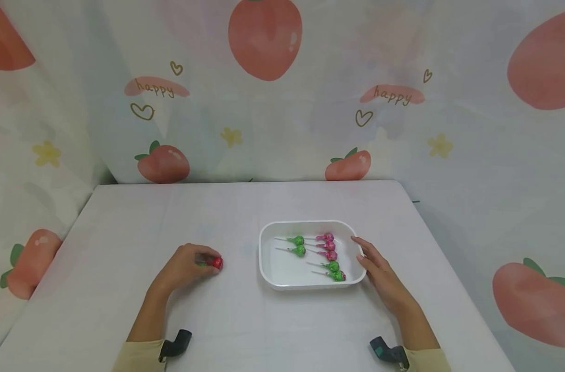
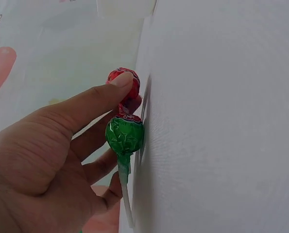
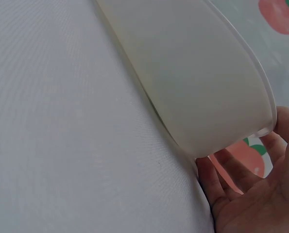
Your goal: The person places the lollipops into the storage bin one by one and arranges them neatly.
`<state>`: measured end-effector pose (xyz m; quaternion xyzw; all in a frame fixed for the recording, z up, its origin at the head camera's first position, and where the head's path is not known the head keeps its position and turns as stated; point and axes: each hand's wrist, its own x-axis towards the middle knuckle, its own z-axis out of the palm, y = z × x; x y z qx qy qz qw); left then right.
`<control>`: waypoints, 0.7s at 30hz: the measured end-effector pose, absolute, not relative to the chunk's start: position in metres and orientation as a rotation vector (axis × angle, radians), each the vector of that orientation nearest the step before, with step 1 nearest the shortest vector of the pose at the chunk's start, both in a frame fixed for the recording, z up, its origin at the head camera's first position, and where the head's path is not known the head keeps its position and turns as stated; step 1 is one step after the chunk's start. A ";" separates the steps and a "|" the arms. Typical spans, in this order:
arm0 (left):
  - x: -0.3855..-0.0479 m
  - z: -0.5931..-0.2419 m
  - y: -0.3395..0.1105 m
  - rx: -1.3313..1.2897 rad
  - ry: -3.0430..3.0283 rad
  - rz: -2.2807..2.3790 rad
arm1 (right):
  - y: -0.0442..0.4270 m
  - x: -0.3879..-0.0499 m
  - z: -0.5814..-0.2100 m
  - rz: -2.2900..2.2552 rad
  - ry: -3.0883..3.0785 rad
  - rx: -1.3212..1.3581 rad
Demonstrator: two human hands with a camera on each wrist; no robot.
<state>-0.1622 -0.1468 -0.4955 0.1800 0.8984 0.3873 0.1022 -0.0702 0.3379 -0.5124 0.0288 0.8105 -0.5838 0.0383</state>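
My left hand (image 1: 189,266) is at the left of the table, its thumb and fingers pinching a red-wrapped lollipop (image 2: 122,82). Beside that sits a green-wrapped lollipop (image 2: 125,136), its white stick pointing toward the palm; whether the fingers also hold it I cannot tell. My right hand (image 1: 380,274) grips the right end of a white tray (image 1: 275,266), thumb and a finger at the rim, other fingers low against the outer wall. Inside the tray lie several green lollipops (image 1: 300,251) and three pink lollipops (image 1: 329,246), in two groups.
A white cloth covers the table (image 1: 226,325). Behind it and along both sides hangs a curtain (image 1: 282,129) printed with peaches. Dark wrist devices (image 1: 175,345) sit at both sleeve cuffs.
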 end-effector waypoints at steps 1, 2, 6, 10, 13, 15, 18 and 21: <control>-0.162 -0.494 -0.146 0.539 2.653 1.145 | 0.338 -0.070 -0.513 -1.793 2.484 0.089; -0.162 -0.493 -0.146 0.544 2.655 1.148 | 0.338 -0.070 -0.512 -1.793 2.485 0.092; -0.163 -0.490 -0.144 0.537 2.658 1.146 | 0.339 -0.071 -0.513 -1.794 2.486 0.088; -0.166 -0.489 -0.143 0.532 2.669 1.141 | 0.339 -0.071 -0.513 -1.800 2.482 0.082; -0.168 -0.487 -0.142 0.552 2.676 1.151 | 0.339 -0.071 -0.513 -1.799 2.481 0.085; -0.169 -0.484 -0.141 0.550 2.673 1.167 | 0.339 -0.071 -0.513 -1.798 2.481 0.086; -0.169 -0.479 -0.139 0.555 2.671 1.179 | 0.338 -0.071 -0.512 -1.797 2.478 0.092; -0.170 -0.474 -0.136 0.552 2.674 1.178 | 0.338 -0.070 -0.511 -1.799 2.476 0.099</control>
